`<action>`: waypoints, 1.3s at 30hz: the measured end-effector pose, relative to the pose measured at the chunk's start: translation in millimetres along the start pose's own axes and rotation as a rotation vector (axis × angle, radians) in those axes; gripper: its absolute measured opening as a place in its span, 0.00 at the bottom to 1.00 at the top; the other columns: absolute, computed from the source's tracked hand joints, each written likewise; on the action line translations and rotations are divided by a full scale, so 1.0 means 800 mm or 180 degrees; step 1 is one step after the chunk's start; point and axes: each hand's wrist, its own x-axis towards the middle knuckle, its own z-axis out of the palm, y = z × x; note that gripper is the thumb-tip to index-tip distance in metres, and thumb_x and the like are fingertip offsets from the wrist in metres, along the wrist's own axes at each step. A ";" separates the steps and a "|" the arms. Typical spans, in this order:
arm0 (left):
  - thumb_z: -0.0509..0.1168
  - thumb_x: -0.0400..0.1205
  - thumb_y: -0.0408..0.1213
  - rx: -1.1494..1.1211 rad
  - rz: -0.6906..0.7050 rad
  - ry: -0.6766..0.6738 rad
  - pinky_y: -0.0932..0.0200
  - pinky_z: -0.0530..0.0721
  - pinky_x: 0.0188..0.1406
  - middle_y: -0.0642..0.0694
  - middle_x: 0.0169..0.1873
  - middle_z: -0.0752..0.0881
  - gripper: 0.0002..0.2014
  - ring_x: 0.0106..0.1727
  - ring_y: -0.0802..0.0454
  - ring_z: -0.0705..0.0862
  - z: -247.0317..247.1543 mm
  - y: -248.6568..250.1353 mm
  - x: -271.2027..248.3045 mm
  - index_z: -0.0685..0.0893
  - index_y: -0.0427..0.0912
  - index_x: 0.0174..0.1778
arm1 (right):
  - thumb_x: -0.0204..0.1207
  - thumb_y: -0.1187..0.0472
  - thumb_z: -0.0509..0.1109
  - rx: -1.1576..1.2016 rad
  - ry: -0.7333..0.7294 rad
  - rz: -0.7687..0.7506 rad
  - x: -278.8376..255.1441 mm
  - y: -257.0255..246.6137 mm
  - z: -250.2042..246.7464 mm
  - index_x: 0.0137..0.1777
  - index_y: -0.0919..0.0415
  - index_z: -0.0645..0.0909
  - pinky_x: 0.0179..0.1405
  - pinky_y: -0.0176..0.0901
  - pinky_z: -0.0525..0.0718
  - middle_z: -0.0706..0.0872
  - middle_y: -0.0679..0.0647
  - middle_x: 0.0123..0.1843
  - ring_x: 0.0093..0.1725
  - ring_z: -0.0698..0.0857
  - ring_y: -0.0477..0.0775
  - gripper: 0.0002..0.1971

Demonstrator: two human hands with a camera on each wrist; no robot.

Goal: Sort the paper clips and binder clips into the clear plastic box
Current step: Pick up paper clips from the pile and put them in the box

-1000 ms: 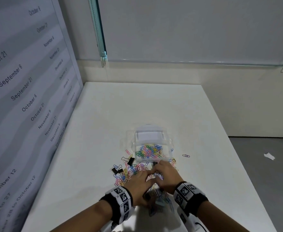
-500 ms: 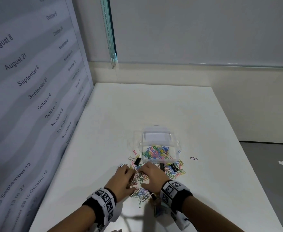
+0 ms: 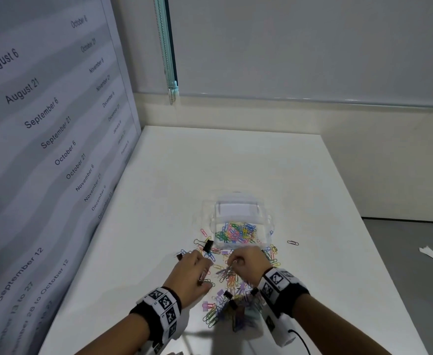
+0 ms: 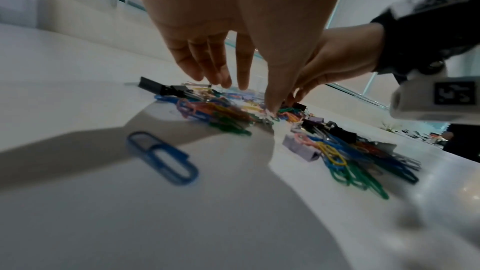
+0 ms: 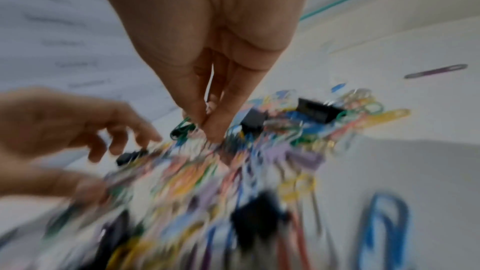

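Observation:
The clear plastic box [image 3: 237, 209] stands mid-table, with coloured paper clips [image 3: 238, 233] in its near compartment. In front of it lies a loose pile of paper clips [image 3: 232, 280] [image 4: 221, 114] [image 5: 259, 151] mixed with black binder clips [image 3: 207, 245] [image 4: 155, 87] and lilac ones [image 4: 301, 148]. My left hand [image 3: 205, 267] [image 4: 253, 98] hovers over the pile's left side with straight fingers, its thumb tip touching the clips. My right hand [image 3: 232, 262] [image 5: 207, 124] pinches a few paper clips at the pile's top, a green one beside its fingertips.
A banner [image 3: 43, 137] printed with dates walls off the table's left side. One stray paper clip [image 3: 292, 243] lies right of the box, and a blue one [image 4: 163, 159] near my left wrist. The white table [image 3: 210, 162] stretches beyond the box. A paper scrap [image 3: 428, 252] lies on the floor.
My hands, pressed together over the near part of the pile a second ago, have moved apart. The right hand now pinches clips while the left one has spread its fingers.

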 end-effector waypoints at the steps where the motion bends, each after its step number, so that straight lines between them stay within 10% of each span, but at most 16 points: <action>1: 0.65 0.77 0.49 -0.0013 0.0105 -0.0048 0.59 0.74 0.62 0.48 0.61 0.73 0.24 0.64 0.49 0.72 0.000 0.004 0.002 0.74 0.48 0.69 | 0.71 0.71 0.62 0.0054 0.0100 0.0035 0.001 0.000 -0.008 0.44 0.62 0.89 0.36 0.24 0.73 0.90 0.56 0.43 0.32 0.80 0.40 0.14; 5: 0.64 0.79 0.47 0.0071 0.0286 -0.0353 0.58 0.72 0.68 0.46 0.68 0.70 0.27 0.69 0.48 0.70 0.007 0.021 0.011 0.69 0.44 0.73 | 0.72 0.69 0.63 0.0173 0.0403 0.0156 0.011 -0.003 -0.046 0.43 0.59 0.89 0.29 0.23 0.70 0.91 0.55 0.46 0.30 0.77 0.39 0.13; 10: 0.65 0.79 0.47 0.0202 0.0175 -0.0429 0.56 0.68 0.75 0.44 0.72 0.65 0.32 0.73 0.46 0.66 0.018 0.032 0.025 0.62 0.45 0.79 | 0.73 0.67 0.68 0.0458 0.1093 0.0306 0.025 0.002 -0.072 0.52 0.59 0.86 0.46 0.36 0.78 0.88 0.53 0.53 0.41 0.83 0.49 0.10; 17: 0.63 0.81 0.39 -0.0067 0.0039 -0.0313 0.60 0.71 0.62 0.44 0.62 0.73 0.18 0.64 0.47 0.73 0.018 0.033 0.037 0.75 0.42 0.67 | 0.69 0.68 0.64 -0.0265 0.0014 -0.0110 -0.001 0.008 -0.025 0.46 0.60 0.85 0.50 0.42 0.82 0.87 0.54 0.46 0.43 0.81 0.50 0.10; 25: 0.57 0.78 0.30 -0.0074 -0.0146 -0.0300 0.56 0.74 0.56 0.41 0.57 0.78 0.13 0.59 0.44 0.78 0.014 0.031 0.035 0.79 0.38 0.58 | 0.68 0.55 0.75 -0.0560 -0.0286 0.0304 -0.009 0.009 0.026 0.70 0.58 0.70 0.63 0.46 0.75 0.70 0.56 0.68 0.67 0.74 0.58 0.31; 31: 0.60 0.75 0.30 0.0065 -0.0250 -0.0507 0.56 0.75 0.56 0.42 0.58 0.79 0.16 0.60 0.43 0.79 0.010 0.027 0.037 0.79 0.40 0.59 | 0.69 0.66 0.70 -0.0466 -0.0234 0.0221 -0.012 0.016 0.021 0.48 0.58 0.85 0.48 0.37 0.73 0.77 0.53 0.49 0.55 0.80 0.55 0.08; 39: 0.61 0.75 0.28 0.0115 -0.0094 -0.0700 0.60 0.72 0.47 0.47 0.46 0.74 0.12 0.55 0.42 0.81 -0.001 0.030 0.040 0.81 0.38 0.53 | 0.67 0.74 0.66 0.0256 0.0335 0.0301 -0.022 0.021 -0.010 0.42 0.63 0.88 0.34 0.19 0.70 0.87 0.52 0.39 0.36 0.81 0.41 0.11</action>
